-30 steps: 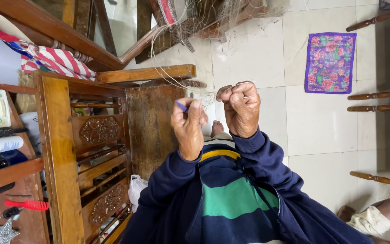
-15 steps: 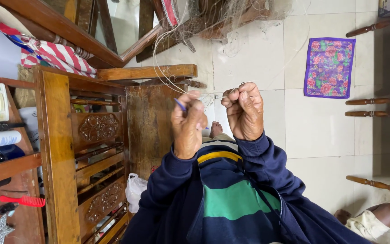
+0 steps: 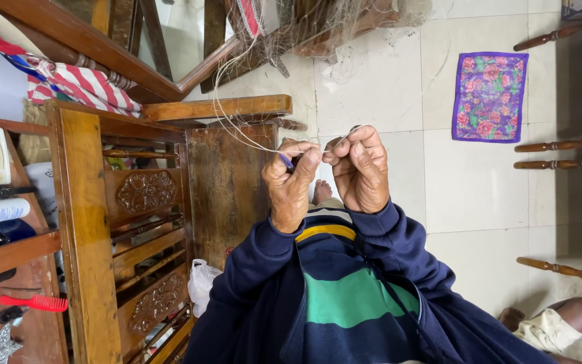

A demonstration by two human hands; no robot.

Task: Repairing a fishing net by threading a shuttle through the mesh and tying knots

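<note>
My left hand (image 3: 293, 185) is raised in front of me, its fingers closed on a small blue tool (image 3: 287, 161) and on thin pale line (image 3: 237, 131). My right hand (image 3: 360, 170) is right beside it, thumb and fingers pinching the same line. The two hands almost touch at the fingertips. The line runs up and left to a heap of fine fishing net (image 3: 304, 23) draped over wooden furniture at the top. Both arms wear dark blue sleeves over a striped green, yellow and navy top.
A carved wooden rack (image 3: 112, 222) stands on the left, with a shelf of bottles and a red comb (image 3: 34, 302). A floral purple mat (image 3: 490, 96) lies on the white tiled floor. Wooden chair rungs (image 3: 560, 145) line the right edge. A white plastic bag (image 3: 203, 283) sits by the rack.
My two hands have drawn closer together and risen slightly, and the line between them has shortened. The view has shifted a little.
</note>
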